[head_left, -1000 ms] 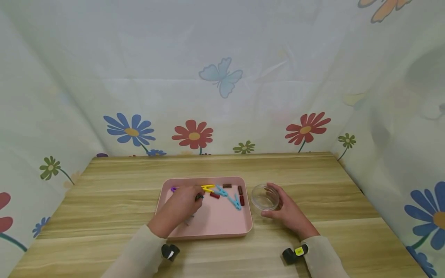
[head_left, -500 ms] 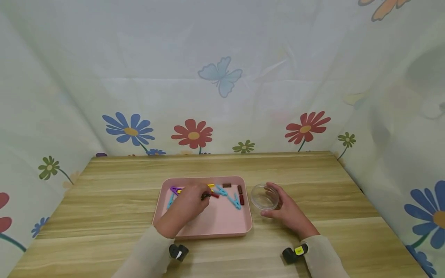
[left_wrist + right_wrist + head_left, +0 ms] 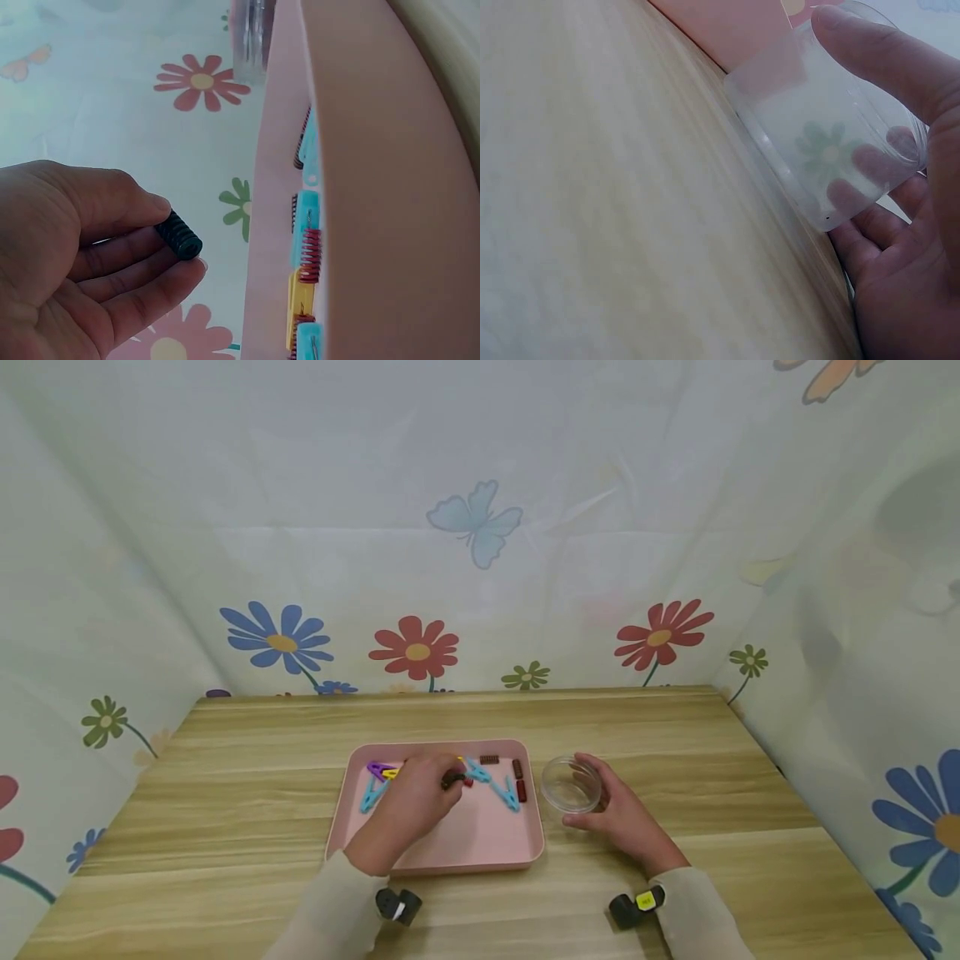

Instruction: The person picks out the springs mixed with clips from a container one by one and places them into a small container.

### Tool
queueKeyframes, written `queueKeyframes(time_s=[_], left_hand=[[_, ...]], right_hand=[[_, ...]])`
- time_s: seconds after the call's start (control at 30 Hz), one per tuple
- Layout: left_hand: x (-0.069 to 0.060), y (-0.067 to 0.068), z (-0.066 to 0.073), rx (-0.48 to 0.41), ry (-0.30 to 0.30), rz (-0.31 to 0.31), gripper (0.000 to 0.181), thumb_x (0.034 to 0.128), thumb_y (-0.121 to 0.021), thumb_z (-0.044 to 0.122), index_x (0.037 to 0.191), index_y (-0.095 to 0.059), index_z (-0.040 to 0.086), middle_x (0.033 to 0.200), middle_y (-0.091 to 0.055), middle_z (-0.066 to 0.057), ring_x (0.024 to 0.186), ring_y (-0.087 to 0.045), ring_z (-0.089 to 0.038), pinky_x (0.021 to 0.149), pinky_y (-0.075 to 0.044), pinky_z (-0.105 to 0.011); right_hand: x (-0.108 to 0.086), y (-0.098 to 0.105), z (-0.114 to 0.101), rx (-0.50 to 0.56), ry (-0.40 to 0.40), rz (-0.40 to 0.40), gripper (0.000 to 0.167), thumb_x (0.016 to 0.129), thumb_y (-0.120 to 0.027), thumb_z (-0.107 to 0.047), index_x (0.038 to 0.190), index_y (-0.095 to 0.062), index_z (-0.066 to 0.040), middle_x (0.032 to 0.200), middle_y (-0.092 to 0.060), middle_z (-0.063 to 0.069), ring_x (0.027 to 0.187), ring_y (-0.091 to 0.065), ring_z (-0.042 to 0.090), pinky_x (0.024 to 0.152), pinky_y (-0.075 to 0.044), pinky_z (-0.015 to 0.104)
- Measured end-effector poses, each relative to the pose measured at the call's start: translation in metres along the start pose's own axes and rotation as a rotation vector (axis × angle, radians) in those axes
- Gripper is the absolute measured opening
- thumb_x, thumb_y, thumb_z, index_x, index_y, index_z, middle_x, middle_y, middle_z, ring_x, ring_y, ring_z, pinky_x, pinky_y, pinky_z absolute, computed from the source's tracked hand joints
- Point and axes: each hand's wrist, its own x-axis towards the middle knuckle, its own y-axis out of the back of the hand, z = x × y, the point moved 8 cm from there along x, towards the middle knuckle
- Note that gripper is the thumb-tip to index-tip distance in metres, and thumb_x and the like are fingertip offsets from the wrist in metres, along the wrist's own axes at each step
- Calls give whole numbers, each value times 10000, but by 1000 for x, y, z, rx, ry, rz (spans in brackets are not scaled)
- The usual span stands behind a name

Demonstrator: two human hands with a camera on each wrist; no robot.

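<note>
Between thumb and fingers, my left hand (image 3: 418,797) pinches a small dark coil spring (image 3: 182,235) over the pink tray (image 3: 465,867). In the left wrist view the spring looks dark green and is held above the tray's rim. A clear round plastic cup (image 3: 572,787) stands on the table to the right of the tray. My right hand (image 3: 621,814) grips the cup from its right side, thumb and fingers around the wall (image 3: 780,142). Inside the tray, a red spring (image 3: 310,255) lies close to my left hand, partly hidden by it in the head view.
Brown springs (image 3: 489,760) and a dark red spring (image 3: 522,791) lie along the tray's back and right sides. Light blue clothespins (image 3: 508,797), a purple clothespin (image 3: 379,770) and a yellow clothespin (image 3: 389,773) are also in it. A patterned curtain (image 3: 480,610) surrounds the wooden table (image 3: 262,760).
My left hand has moved right across the tray with the dark spring, uncovering the purple and light blue clothespins at the left. The right hand and cup have stayed put.
</note>
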Motion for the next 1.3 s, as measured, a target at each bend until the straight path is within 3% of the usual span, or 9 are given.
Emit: queueKeyframes(time_s=[0.27,0.7,1.3], left_hand=[[1,1,7,-37,9,8,129,879,-709,160,1000,-693,117,890,-641,28,778,-554,-112,717,-550,-242],[6,-10,21,-104,-64,-6,137,889,-689,130,1021,-705,99,936,-669,6,792,-589,-97,737,-563,-238],[10,-21,42,-173,-95,-18,155,913,-659,154,1057,-692,104,992,-692,-4,885,-662,-112,797,-574,-285]], right_hand=[[1,0,1,-1,8,2,989,680,-881,-278,1486,-310,-244,1505,-423,17,1423,-366,265,1158,-259,527],[1,-1,2,-5,2,3,992,682,-880,-283,1489,-304,-247,1511,-416,23,1426,-358,278,1160,-249,536],[0,-2,1,-8,-2,-2,996,684,-878,-282,1493,-299,-242,1517,-409,25,1428,-356,270,1161,-254,522]])
